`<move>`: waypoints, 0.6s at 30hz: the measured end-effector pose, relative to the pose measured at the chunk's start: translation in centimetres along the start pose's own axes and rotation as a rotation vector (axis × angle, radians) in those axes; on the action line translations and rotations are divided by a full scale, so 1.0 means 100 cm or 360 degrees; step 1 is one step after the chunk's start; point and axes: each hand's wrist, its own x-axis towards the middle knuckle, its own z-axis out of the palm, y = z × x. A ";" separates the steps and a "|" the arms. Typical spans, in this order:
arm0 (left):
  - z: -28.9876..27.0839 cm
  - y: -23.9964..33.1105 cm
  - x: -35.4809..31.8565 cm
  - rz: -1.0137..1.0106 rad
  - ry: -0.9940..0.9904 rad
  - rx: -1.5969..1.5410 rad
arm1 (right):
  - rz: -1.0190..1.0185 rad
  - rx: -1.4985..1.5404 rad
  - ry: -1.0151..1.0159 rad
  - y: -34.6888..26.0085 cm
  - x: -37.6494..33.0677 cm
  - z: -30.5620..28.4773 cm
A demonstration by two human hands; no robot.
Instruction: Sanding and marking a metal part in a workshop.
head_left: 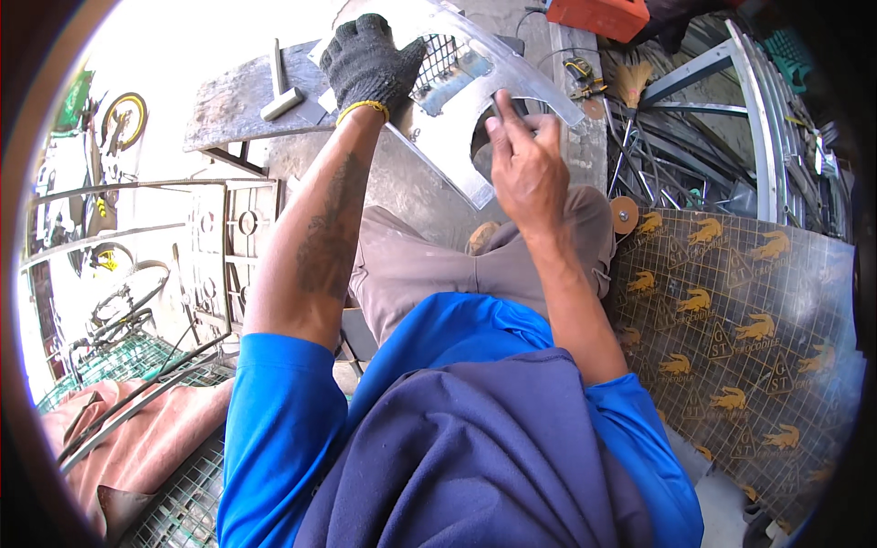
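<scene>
A shiny sheet-metal piece (443, 137) with cut-out openings lies tilted above my knees. My left hand (370, 68), in a dark knit glove, rests on its upper left part, thumb spread and fingers over the metal. Bare, my right hand (530, 169) is closed at the edge of the rounded opening on the sheet's right side. Between its thumb and index finger shows a slim dark tool (495, 108); most of it is hidden, so its exact kind cannot be made out. Dark mesh (438, 62) shows through another opening.
On a low worn bench (228, 105) at the left lies a hammer (281, 103). An orange-red box (598, 16), a brush (632, 82) and metal frames (758, 119) stand at the right. A patterned dark board (731, 338) lies beside my right leg; bicycles (119, 283) stand far left.
</scene>
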 end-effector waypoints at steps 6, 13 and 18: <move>0.001 -0.002 0.002 0.0008 -0.0020 -0.0004 | -0.0088 0.0110 0.0052 0.006 0.010 -0.008; -0.003 0.001 0.000 -0.0031 -0.0063 -0.0011 | -0.0028 0.0051 -0.0104 -0.002 0.006 -0.013; -0.001 0.001 0.000 -0.0001 -0.0005 -0.0026 | -0.0235 0.0293 0.0019 -0.002 -0.004 0.001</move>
